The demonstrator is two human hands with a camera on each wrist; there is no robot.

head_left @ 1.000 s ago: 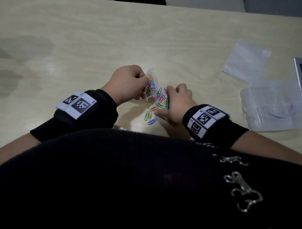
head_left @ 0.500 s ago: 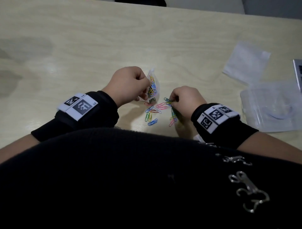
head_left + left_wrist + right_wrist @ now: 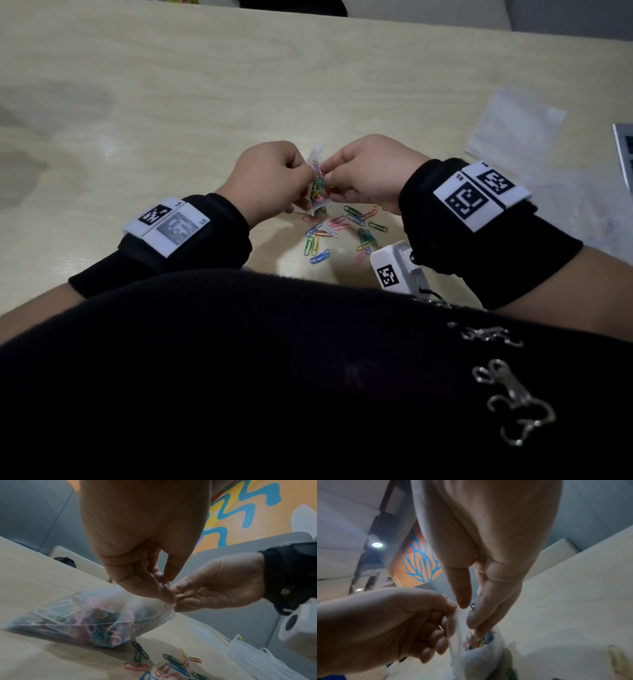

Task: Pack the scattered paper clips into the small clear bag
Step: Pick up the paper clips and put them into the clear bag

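A small clear bag (image 3: 317, 186), part full of coloured paper clips, stands tilted on the wooden table (image 3: 171, 102). My left hand (image 3: 296, 181) pinches its upper rim and holds the mouth up. In the left wrist view the bag (image 3: 89, 616) bulges with clips below my left fingers (image 3: 161, 591). My right hand (image 3: 334, 186) is at the mouth and pinches a dark paper clip (image 3: 181, 596). In the right wrist view its fingertips (image 3: 476, 624) reach into the bag (image 3: 479, 654). Several loose paper clips (image 3: 342, 229) lie on the table just under both hands.
Spare clear bags (image 3: 513, 126) lie flat at the right, with a larger stack of bags (image 3: 575, 212) nearer me. A grey device (image 3: 625, 150) shows at the right edge. The table's near edge runs along my body.
My right hand has picked up from the pile on the table and risen left to the bag's mouth. My left hand has kept its hold on the bag.
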